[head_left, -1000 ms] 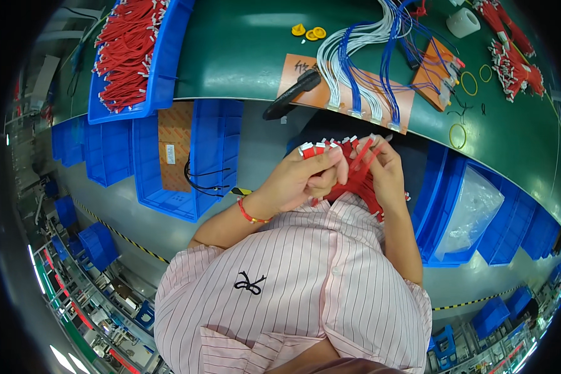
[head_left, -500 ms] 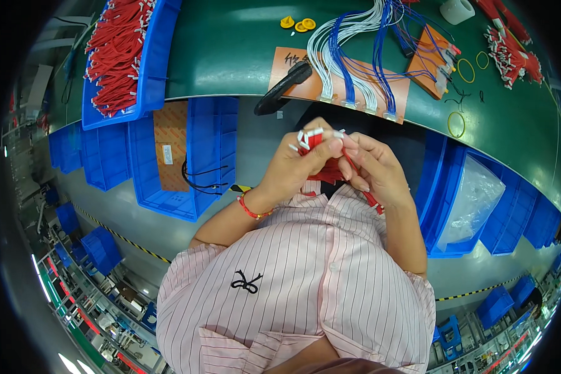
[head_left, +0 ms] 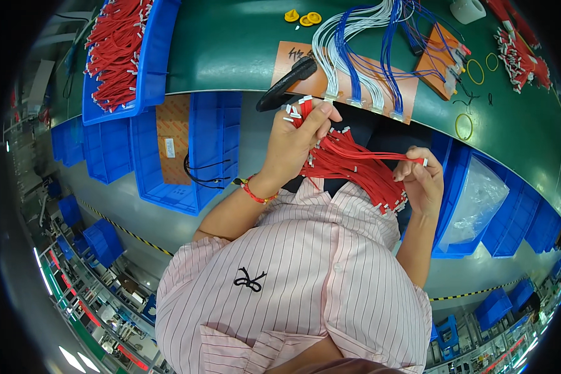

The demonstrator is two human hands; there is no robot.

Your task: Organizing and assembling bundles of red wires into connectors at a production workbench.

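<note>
My left hand (head_left: pixel 296 143) is closed round several red wires whose white connectors stick up past the thumb, just below the table's front edge. Off to the right, my right hand (head_left: pixel 425 177) pinches the far end of a few red wires (head_left: pixel 374 153), with a white connector showing at the fingertips. These wires stretch nearly straight between both hands. Beneath them a thick bundle of red wires (head_left: pixel 349 171) lies on my lap, white connectors at its ends.
A blue bin (head_left: pixel 149 68) full of red wires stands on the green table (head_left: pixel 230 43) at the left. White and blue wires (head_left: pixel 330 50) lie on an orange board (head_left: pixel 283 62) beside a black handle-like piece (head_left: pixel 287 84). Blue crates (head_left: pixel 215 149) stand under the table.
My right hand has moved right, away from my left, drawing red wires out between them. The left hand has risen slightly, and the bundle on my lap now shows.
</note>
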